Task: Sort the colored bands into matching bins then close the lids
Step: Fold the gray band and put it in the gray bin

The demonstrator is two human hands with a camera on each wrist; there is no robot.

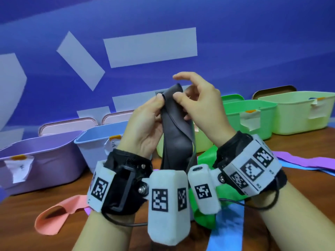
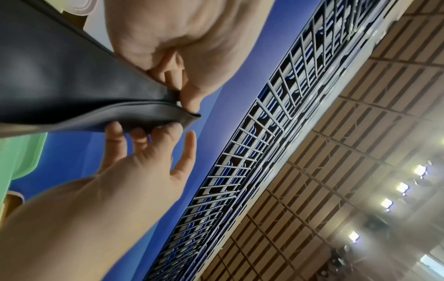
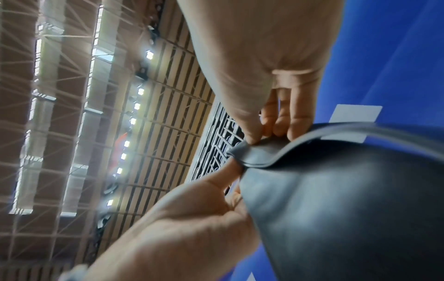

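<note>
Both the left hand point(image 1: 145, 124) and the right hand point(image 1: 201, 105) pinch the black band point(image 1: 176, 140), held above the wooden table point(image 1: 18, 223). Open bins line the blue wall point(image 1: 253, 42); loose bands lie on the table.

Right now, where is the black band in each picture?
Head: the black band hangs in the middle, its top pinched by the left hand and right hand.
Left wrist: the band fills the upper left.
Right wrist: the band fills the lower right.
Shared landmark: the blue wall behind it, seen in all three.
</note>
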